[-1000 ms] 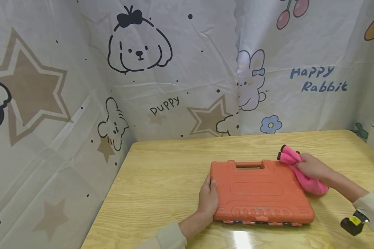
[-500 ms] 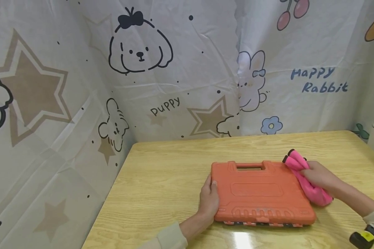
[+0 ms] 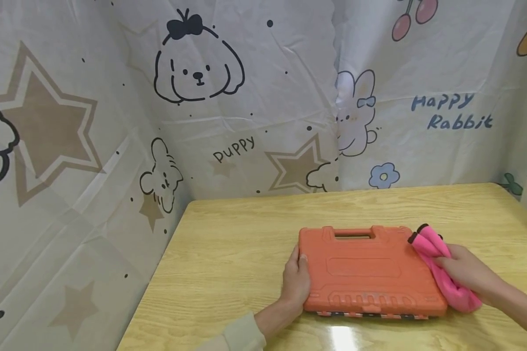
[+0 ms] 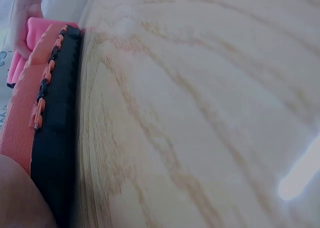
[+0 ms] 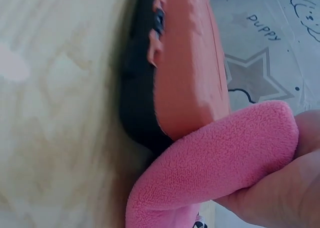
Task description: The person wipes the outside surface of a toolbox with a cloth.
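moved: right hand (image 3: 470,270) and cloth (image 3: 446,283) have slid nearer the person, along the right side of the case (image 3: 366,267); left hand (image 3: 296,282) and case lie as they did.
right hand: fingers closed round the bunched cloth, thumb on top, gripping it at the right edge of the case; some fingertips are hidden behind the cloth.
left hand: laid against the left side of the case, thumb at the lid's edge; the finger that shows lies nearly straight, the others are hidden.
cloth: pink, folded and fuzzy, with dark trim at its upper ends; it overlaps the case's right edge and, in the right wrist view, hangs past the near right corner.
case: closed, lying flat on the table between the two hands; what it holds cannot be seen.
lid (image 5: 187,78): orange, with a raised panel in the middle and ribs toward the near side.
base (image 4: 55,153): black, with orange and black clips (image 4: 38,114) along the near side.
handle (image 3: 353,231): orange, on the far side.
table (image 3: 228,258): yellow wood grain, a bright glare just in front of the case.
sheet (image 3: 263,58): pale, hanging behind and to the left of the table, printed with stars, a dog, a rabbit, "puppy" and "happy rabbit".
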`<state>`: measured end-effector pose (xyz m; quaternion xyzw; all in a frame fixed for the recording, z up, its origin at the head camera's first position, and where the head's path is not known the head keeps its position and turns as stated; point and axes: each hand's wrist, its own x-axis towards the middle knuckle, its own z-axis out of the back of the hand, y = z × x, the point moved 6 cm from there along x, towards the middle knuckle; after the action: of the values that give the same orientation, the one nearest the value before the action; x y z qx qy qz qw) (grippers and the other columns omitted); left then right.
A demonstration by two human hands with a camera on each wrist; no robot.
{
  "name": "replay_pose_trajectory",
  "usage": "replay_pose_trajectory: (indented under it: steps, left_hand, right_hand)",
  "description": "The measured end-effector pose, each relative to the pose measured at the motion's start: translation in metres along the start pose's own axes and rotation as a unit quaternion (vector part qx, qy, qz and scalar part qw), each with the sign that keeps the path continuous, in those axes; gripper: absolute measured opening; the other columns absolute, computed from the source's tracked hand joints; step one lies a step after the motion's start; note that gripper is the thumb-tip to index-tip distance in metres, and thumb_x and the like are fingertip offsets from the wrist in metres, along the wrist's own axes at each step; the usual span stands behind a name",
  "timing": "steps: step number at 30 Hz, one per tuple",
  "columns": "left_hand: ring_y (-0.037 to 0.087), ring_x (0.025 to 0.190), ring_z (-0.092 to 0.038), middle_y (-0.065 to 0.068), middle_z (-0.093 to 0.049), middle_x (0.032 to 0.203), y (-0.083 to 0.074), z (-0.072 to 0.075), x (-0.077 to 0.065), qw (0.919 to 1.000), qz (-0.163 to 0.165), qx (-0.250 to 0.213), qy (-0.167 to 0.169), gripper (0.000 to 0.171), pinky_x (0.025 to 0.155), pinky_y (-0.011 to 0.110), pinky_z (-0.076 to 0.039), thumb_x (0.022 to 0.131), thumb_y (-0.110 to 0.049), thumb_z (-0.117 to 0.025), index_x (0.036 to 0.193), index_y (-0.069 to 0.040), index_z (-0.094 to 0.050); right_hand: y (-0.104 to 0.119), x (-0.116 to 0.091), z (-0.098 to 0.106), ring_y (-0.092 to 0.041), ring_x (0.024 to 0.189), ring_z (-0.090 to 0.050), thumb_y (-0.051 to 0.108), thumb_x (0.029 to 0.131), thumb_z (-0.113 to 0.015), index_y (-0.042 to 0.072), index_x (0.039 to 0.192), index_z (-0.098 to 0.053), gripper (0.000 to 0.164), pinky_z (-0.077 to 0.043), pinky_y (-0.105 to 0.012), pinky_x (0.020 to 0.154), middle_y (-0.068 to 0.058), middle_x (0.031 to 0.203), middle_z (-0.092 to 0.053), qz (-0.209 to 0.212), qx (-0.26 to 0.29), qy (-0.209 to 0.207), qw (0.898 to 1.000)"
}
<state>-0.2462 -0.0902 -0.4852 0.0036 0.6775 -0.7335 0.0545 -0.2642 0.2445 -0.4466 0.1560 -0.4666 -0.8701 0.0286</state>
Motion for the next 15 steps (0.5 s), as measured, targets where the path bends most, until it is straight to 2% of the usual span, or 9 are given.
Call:
replay_pose_trajectory:
  steps: [4,10,15]
  left_hand:
    - [0.029,0.145,-0.026,0.011,-0.031,0.160,0.001,0.000,0.000,1.0000,0.006,0.002,-0.002,0.053,0.117,0.050,-0.021,0.110,-0.020,-0.031,0.159,-0.004,-0.019]
    - [0.029,0.145,-0.026,0.011,-0.031,0.159,0.001,0.000,-0.001,1.0000,0.006,0.007,-0.003,0.053,0.117,0.050,-0.022,0.110,-0.021,-0.032,0.159,-0.004,-0.019]
    - [0.030,0.146,-0.025,0.013,-0.030,0.160,0.000,0.001,-0.001,1.0000,0.004,0.005,-0.004,0.053,0.117,0.050,-0.021,0.110,-0.020,-0.032,0.159,-0.002,-0.019]
  right_hand:
    - [-0.003,-0.009,-0.003,-0.013,0.075,-0.054,0.005,0.105,-0.036,-0.021,0.125,-0.046,0.034,-0.047,-0.025,0.062,-0.008,0.094,-0.059,-0.001,-0.012,-0.001,1.000]
    - [-0.009,-0.026,-0.009,-0.013,0.075,-0.054,0.005,0.105,-0.037,-0.023,0.129,-0.043,0.038,-0.046,-0.025,0.062,-0.009,0.098,-0.060,-0.026,-0.018,0.002,0.999]
    - [-0.018,-0.039,-0.014,-0.014,0.068,-0.054,0.006,0.105,-0.037,-0.025,0.129,-0.041,0.039,-0.046,-0.026,0.058,-0.004,0.091,-0.059,-0.050,-0.014,-0.003,0.999]
